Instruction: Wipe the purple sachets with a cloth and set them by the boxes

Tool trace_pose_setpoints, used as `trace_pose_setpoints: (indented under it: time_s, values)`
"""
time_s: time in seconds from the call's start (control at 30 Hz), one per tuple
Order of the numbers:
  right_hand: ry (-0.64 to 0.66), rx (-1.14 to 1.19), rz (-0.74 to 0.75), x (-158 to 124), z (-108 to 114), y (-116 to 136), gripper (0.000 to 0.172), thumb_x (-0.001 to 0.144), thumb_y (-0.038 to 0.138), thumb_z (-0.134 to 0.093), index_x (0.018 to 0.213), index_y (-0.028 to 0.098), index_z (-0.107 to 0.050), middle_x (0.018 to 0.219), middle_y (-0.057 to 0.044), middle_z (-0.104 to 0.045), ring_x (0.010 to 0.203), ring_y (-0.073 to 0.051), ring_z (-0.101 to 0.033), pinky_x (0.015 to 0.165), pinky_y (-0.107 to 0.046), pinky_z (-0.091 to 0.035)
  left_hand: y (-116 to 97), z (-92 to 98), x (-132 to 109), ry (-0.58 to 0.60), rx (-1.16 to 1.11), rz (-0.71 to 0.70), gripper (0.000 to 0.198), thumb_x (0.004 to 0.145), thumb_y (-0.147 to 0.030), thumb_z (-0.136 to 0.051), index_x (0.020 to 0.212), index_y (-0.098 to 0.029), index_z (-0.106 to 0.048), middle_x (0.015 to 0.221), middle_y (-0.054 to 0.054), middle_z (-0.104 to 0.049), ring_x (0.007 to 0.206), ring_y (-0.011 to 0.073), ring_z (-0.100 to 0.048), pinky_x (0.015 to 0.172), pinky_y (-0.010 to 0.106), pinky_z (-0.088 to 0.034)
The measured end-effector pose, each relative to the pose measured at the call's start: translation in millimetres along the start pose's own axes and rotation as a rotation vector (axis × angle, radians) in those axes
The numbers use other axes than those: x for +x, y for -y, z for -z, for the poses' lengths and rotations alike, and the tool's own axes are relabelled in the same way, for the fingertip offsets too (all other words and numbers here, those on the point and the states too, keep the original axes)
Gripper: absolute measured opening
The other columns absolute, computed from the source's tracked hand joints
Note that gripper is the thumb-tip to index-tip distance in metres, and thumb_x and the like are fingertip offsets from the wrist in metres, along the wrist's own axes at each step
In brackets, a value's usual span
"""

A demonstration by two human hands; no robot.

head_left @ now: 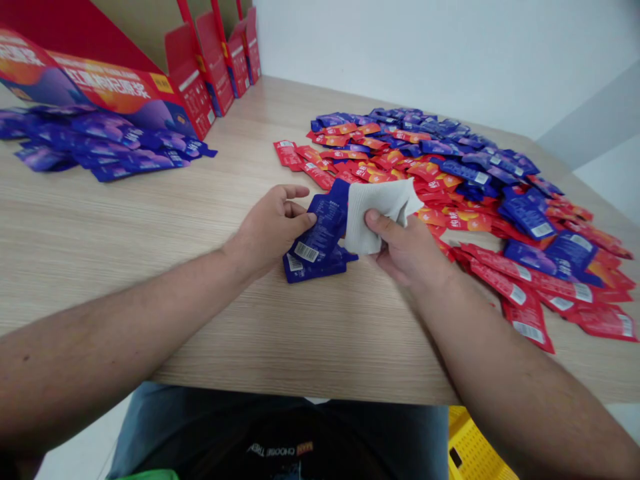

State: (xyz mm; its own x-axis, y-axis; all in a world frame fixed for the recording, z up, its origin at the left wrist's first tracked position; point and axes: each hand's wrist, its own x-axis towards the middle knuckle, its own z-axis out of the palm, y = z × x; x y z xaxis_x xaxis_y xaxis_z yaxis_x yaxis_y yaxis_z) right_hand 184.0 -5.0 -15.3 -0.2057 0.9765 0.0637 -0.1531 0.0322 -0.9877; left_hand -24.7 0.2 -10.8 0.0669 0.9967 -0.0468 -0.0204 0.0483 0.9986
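Gripping what seems to be a white cloth (380, 213), the right hand (405, 253) is closed around its fold, while the half-open left hand (270, 227) touches blue sachets (320, 240) on the wooden table (200, 320), just beside a heap of red and blue sachets (465, 193).

- Packing workroom, by the look of it
- Wood-grain desk (150, 220) against a white wall (400, 53)
- Heaped barcoded sachets (515, 287)
- Red printed retail cartons (215, 67) at the desk's far left corner
- Yellow plastic crate (475, 447) below the near edge

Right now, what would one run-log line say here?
left hand: touches blue sachet | right hand: pinches white sheet | red sachets: heaped nearby
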Motion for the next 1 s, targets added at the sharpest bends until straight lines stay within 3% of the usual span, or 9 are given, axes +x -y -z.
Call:
trace_pose_setpoints:
  time_s: [0.13, 0.2, 0.27, 0.4, 0.53, 0.67, 0.83, 0.93, 1.0]
  values:
    - [-0.060, -0.659, 0.377, -3, 5, 12, 0.032, 0.087, 0.040, -0.072, 0.116, 0.027, -0.069, 0.116, -0.005, -0.074, 0.109, -0.029, -0.068, 0.097, -0.051, -0.055, -1, -1.7, -5, 0.106, 0.029, 0.028, 0.014, 0.080, -0.022, -0.068, 0.093, -0.016, -0.067, 0.077, 0.002, -0.069, 0.064, 0.0125, -0.061, 0.060, 0.026, -0.050]
    - [-0.091, -0.957, 0.511, -8, 1, 15, 0.029, 0.087, 0.036, -0.070, 0.113, 0.023, -0.069, 0.113, -0.009, -0.072, 0.109, -0.031, -0.065, 0.096, -0.052, -0.053, 0, -1.9, -8, 0.113, 0.092, -0.001, 0.013, 0.081, -0.027, -0.069, 0.088, -0.016, -0.069, 0.077, 0.002, -0.069, 0.063, 0.0117, -0.059, 0.058, 0.025, -0.049]
    - [-0.078, -1.106, 0.575, -14, -5, 15, 0.022, 0.086, 0.033, -0.067, 0.105, 0.022, -0.067, 0.103, -0.009, -0.071, 0.101, -0.029, -0.065, 0.087, -0.046, -0.053, 0, -2.2, -9, 0.110, 0.144, -0.035, 0.014, 0.080, -0.029, -0.071, 0.084, -0.016, -0.068, 0.074, 0.001, -0.067, 0.061, 0.0105, -0.056, 0.055, 0.023, -0.045]
    - [0.081, -1.190, 0.529, -21, -15, 9, 0.022, 0.080, 0.032, -0.069, 0.099, 0.022, -0.063, 0.095, -0.006, -0.067, 0.086, -0.024, -0.063, 0.070, -0.036, -0.050, -2, -4.6, -11, 0.096, 0.120, -0.007, 0.016, 0.077, -0.028, -0.073, 0.078, -0.017, -0.062, 0.069, 0.000, -0.062, 0.059, 0.0100, -0.053, 0.052, 0.022, -0.043]
    - [-0.095, -1.223, 0.543, -17, -12, 6, 0.018, 0.085, 0.032, -0.065, 0.099, 0.021, -0.063, 0.094, -0.009, -0.067, 0.091, -0.027, -0.063, 0.075, -0.039, -0.050, -3, -6.2, -12, 0.111, 0.086, 0.060, 0.011, 0.081, -0.025, -0.067, 0.079, -0.019, -0.058, 0.068, -0.001, -0.059, 0.059, 0.0117, -0.055, 0.051, 0.024, -0.046]
    - [0.031, -1.194, 0.555, -14, -9, 6, 0.024, 0.083, 0.032, -0.068, 0.104, 0.020, -0.064, 0.099, -0.009, -0.068, 0.092, -0.026, -0.064, 0.076, -0.038, -0.052, -4, -3.7, -12, 0.115, 0.172, 0.006, 0.010, 0.079, -0.023, -0.067, 0.076, -0.019, -0.058, 0.066, -0.002, -0.057, 0.057, 0.0104, -0.052, 0.052, 0.023, -0.045]
    - [-0.091, -1.164, 0.551, -15, -9, 9, 0.026, 0.088, 0.030, -0.063, 0.112, 0.021, -0.065, 0.105, -0.010, -0.071, 0.099, -0.028, -0.066, 0.083, -0.043, -0.054, -8, -2.2, -13, 0.118, 0.212, 0.003, 0.010, 0.078, -0.024, -0.066, 0.077, -0.019, -0.057, 0.065, -0.003, -0.056, 0.057, 0.0105, -0.053, 0.053, 0.023, -0.047]
    - [0.027, -1.092, 0.533, -17, -12, 9, 0.030, 0.086, 0.031, -0.066, 0.114, 0.022, -0.062, 0.106, -0.008, -0.071, 0.097, -0.027, -0.068, 0.080, -0.041, -0.055, -9, -2.5, -14, 0.149, 0.244, -0.020, 0.010, 0.077, -0.023, -0.067, 0.076, -0.019, -0.057, 0.065, -0.003, -0.057, 0.055, 0.0098, -0.052, 0.050, 0.022, -0.044]
    - [0.025, -1.069, 0.499, -16, -11, 8, 0.028, 0.088, 0.035, -0.065, 0.113, 0.023, -0.061, 0.104, -0.007, -0.071, 0.093, -0.026, -0.068, 0.078, -0.040, -0.056, -10, -2.9, -15, 0.153, 0.263, -0.022, 0.010, 0.077, -0.022, -0.066, 0.075, -0.019, -0.057, 0.064, -0.003, -0.057, 0.054, 0.0096, -0.052, 0.049, 0.022, -0.043]
